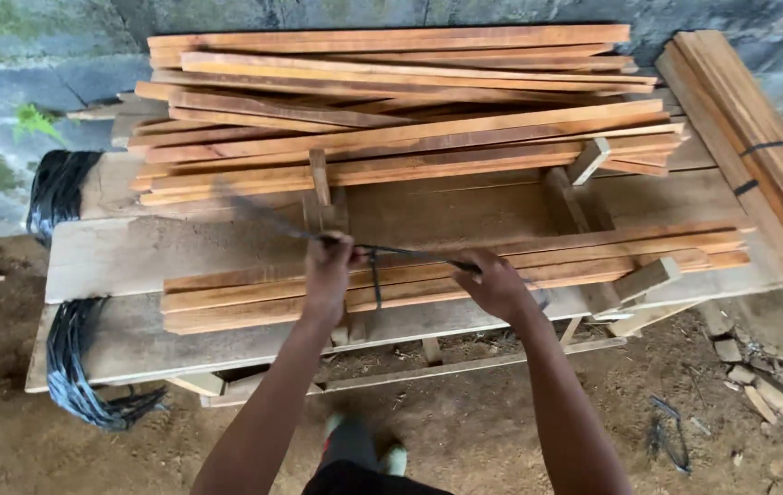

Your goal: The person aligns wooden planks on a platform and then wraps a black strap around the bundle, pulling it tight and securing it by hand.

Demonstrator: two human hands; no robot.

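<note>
**Strap pulled taut over a slat bundle**

Head view: black strap (410,253) stretched between both hands, just above the near bundle of wooden slats (446,275) on the plank table (135,252). Left hand (330,261) fisted around one end, right hand (494,284) clenched on the other. Behind, a larger loose slat stack (400,110); black strap coils (75,367) at the table's left edge; a strapped bundle (758,156) at right.

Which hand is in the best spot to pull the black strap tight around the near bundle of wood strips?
Probably the right hand: it grips the black strap at its end. The left hand pinches it mid-length.
</note>
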